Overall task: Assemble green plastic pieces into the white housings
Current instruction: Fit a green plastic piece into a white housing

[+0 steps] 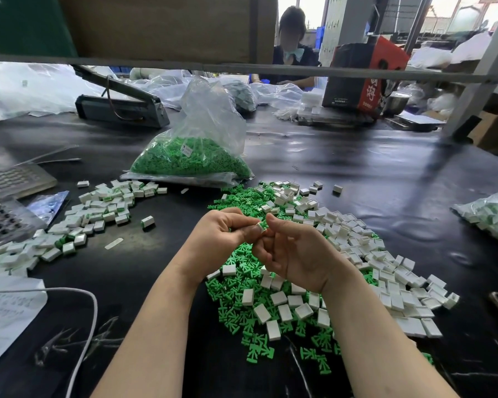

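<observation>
Both hands meet above the mixed heap of green pieces (242, 285) and white housings (385, 271), kept close for easy picking. Left hand (222, 234) and right hand (293, 248), fingers curled and wrists angled inward, pinch one small green-and-white part (261, 225) between fingertips, probably pressing it together. Finished-looking units (98, 214) lie at the left.

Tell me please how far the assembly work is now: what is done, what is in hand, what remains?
Done: a pile of assembled housings lies at the left. In hand: the left hand and right hand pinch one housing with a green piece. Left: many loose green pieces, empty white housings, and a full bag of green pieces.
</observation>
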A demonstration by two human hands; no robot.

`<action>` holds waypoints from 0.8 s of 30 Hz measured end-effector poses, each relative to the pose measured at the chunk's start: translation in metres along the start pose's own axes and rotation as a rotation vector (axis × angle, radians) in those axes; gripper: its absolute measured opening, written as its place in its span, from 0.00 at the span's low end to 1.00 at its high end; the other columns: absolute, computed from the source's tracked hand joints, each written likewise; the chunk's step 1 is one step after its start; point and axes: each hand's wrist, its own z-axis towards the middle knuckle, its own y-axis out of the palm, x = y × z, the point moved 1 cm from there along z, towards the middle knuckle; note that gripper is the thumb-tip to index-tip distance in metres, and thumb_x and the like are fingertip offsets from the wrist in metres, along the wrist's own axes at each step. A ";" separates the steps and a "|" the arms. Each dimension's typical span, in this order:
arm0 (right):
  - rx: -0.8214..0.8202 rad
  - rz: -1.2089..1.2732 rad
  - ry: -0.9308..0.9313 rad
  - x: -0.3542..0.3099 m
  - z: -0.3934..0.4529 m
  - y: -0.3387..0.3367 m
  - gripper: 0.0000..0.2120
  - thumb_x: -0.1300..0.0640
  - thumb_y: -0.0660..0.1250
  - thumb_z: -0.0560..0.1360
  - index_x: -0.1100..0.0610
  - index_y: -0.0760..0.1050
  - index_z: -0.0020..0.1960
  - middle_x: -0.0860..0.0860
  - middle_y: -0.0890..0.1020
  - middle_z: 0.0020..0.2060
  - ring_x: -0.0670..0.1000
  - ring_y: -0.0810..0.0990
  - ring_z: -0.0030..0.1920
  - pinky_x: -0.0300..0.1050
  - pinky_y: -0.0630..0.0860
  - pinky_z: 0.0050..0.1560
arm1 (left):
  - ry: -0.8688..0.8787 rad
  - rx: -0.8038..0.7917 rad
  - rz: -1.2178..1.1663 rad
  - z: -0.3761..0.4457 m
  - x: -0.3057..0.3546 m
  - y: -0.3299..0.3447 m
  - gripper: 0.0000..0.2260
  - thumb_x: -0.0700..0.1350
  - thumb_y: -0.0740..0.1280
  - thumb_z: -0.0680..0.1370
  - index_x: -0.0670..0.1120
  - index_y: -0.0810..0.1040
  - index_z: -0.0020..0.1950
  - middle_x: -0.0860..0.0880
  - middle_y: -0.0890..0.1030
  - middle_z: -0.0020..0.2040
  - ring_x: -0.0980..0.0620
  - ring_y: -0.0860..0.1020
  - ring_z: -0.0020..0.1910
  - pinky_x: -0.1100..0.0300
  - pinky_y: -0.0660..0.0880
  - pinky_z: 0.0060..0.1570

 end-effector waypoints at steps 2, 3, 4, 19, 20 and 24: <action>0.013 0.010 0.004 0.000 0.000 0.001 0.13 0.48 0.61 0.77 0.59 0.73 0.46 0.53 0.74 0.31 0.48 0.70 0.30 0.38 0.62 0.29 | 0.010 -0.004 0.016 0.000 -0.001 0.000 0.06 0.37 0.70 0.76 0.44 0.85 0.50 0.57 0.75 0.36 0.61 0.77 0.38 0.68 0.74 0.44; 0.018 0.015 0.005 0.000 0.000 0.001 0.13 0.48 0.62 0.76 0.59 0.73 0.46 0.53 0.74 0.31 0.47 0.70 0.30 0.38 0.62 0.28 | 0.015 -0.008 0.025 -0.001 -0.001 -0.001 0.06 0.37 0.70 0.76 0.44 0.86 0.50 0.56 0.75 0.37 0.60 0.76 0.38 0.67 0.74 0.44; 0.023 0.020 0.006 0.000 0.000 0.001 0.13 0.49 0.62 0.76 0.59 0.74 0.45 0.53 0.74 0.31 0.47 0.71 0.30 0.38 0.63 0.28 | 0.022 -0.011 0.032 -0.001 -0.002 -0.001 0.06 0.38 0.71 0.76 0.44 0.86 0.50 0.54 0.75 0.37 0.59 0.76 0.38 0.65 0.74 0.44; 0.075 -0.062 0.040 -0.003 0.000 -0.001 0.14 0.47 0.64 0.74 0.59 0.76 0.44 0.54 0.74 0.34 0.48 0.71 0.31 0.37 0.64 0.28 | 0.044 -0.024 0.052 -0.002 -0.003 -0.001 0.05 0.38 0.70 0.76 0.43 0.86 0.47 0.53 0.75 0.38 0.58 0.76 0.39 0.58 0.75 0.47; 0.082 -0.118 0.039 -0.004 -0.001 -0.001 0.15 0.46 0.63 0.75 0.59 0.75 0.45 0.54 0.75 0.33 0.48 0.71 0.31 0.37 0.64 0.28 | 0.037 -0.027 0.050 -0.002 -0.003 0.000 0.05 0.38 0.70 0.76 0.42 0.86 0.48 0.53 0.76 0.38 0.59 0.77 0.39 0.62 0.75 0.47; 0.233 -0.440 -0.021 -0.008 0.000 -0.004 0.15 0.45 0.62 0.79 0.57 0.74 0.46 0.49 0.74 0.30 0.47 0.69 0.30 0.38 0.63 0.29 | -0.003 -0.051 0.059 -0.001 -0.005 0.000 0.03 0.40 0.68 0.79 0.44 0.81 0.46 0.55 0.78 0.35 0.58 0.75 0.36 0.65 0.72 0.43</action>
